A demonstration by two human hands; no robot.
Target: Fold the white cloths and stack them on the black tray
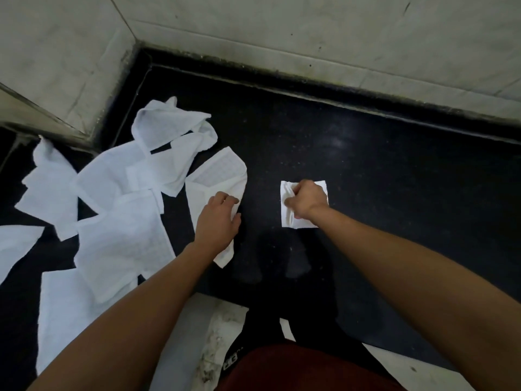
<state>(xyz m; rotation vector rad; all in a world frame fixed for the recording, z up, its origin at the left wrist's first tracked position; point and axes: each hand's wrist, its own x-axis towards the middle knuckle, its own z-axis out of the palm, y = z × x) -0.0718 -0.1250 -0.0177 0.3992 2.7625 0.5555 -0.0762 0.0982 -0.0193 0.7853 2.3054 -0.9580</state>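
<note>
White, limp cloth (217, 176) likely slides easily, so the left hand (218, 218) pinches its near edge while the right hand (306, 200) fists the folded cloth (290, 218).

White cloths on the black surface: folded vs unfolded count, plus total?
Folded white cloth, under the right hand: 1
Unfolded white cloths, loose at left: about 7, since overlaps in the pile blur the edges; the left hand grips one
Total: about 8
</note>
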